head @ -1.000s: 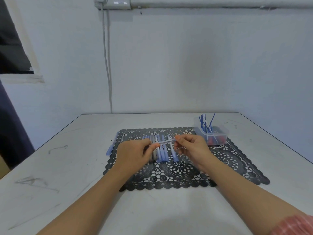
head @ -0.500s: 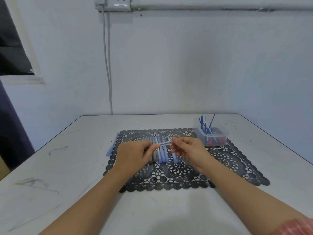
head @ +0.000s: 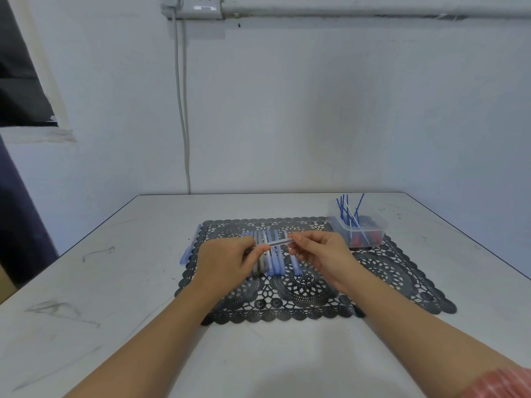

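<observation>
The left hand pinches one end of a clear pen barrel and the right hand pinches the other. They hold it just above a row of blue pens on the black lace placemat. The barrel looks light, stiff and slick, so it is probably best gripped near its ends. Its long axis runs left to right, with the right end slightly higher. A clear tub of blue refills stands at the placemat's far right corner.

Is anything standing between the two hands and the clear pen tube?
Nothing visible does. The left hand and the right hand each pinch one end of the clear pen tube, holding it over the row of pens on the black mat.
</observation>
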The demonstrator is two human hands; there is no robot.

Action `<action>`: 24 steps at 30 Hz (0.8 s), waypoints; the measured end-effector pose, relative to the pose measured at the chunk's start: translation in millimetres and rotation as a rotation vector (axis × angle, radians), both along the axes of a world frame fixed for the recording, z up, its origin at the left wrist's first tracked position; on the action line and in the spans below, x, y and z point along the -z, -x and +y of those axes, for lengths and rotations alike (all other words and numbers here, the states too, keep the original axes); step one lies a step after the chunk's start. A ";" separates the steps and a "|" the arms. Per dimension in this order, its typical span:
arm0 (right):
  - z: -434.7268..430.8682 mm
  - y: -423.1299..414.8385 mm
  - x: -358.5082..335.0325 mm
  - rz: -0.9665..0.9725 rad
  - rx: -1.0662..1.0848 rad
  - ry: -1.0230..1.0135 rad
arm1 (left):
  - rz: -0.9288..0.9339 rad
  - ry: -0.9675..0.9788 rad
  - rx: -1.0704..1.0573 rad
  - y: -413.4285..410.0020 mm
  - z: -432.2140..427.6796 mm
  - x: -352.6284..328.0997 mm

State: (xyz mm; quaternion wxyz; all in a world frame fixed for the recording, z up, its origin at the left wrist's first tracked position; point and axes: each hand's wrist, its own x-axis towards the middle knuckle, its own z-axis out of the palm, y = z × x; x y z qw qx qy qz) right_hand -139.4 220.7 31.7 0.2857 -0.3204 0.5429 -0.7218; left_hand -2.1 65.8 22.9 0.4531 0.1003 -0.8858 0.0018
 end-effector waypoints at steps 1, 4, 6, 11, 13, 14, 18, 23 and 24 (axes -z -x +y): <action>0.3 0.2 -0.4 -0.001 -0.005 0.002 | 0.000 -0.003 0.002 0.1 -0.1 0.3; 0.5 0.9 -0.7 0.000 -0.014 0.017 | 0.005 -0.009 0.010 0.5 -1.1 0.5; 0.9 0.5 -1.1 -0.021 -0.026 0.040 | 0.003 -0.010 0.008 0.6 -1.7 0.8; 2.2 0.2 -3.7 -0.073 -0.040 0.017 | 0.006 -0.014 0.020 -0.2 -2.4 1.6; 2.5 -1.1 -3.4 -0.052 -0.026 -0.020 | 0.008 -0.013 0.027 -0.4 -2.3 1.5; 2.5 -1.6 -3.5 -0.049 -0.020 -0.027 | 0.008 -0.012 0.030 -0.5 -2.5 1.4; 3.9 -1.7 -5.3 -0.062 -0.024 -0.004 | 0.004 -0.010 0.021 -1.2 -3.1 1.7; 4.0 -2.1 -6.6 -0.067 -0.028 0.006 | -0.014 -0.010 0.008 -0.4 -4.5 1.7; 4.1 -2.0 -6.7 -0.072 -0.032 0.008 | -0.019 -0.012 0.010 -0.3 -4.6 1.5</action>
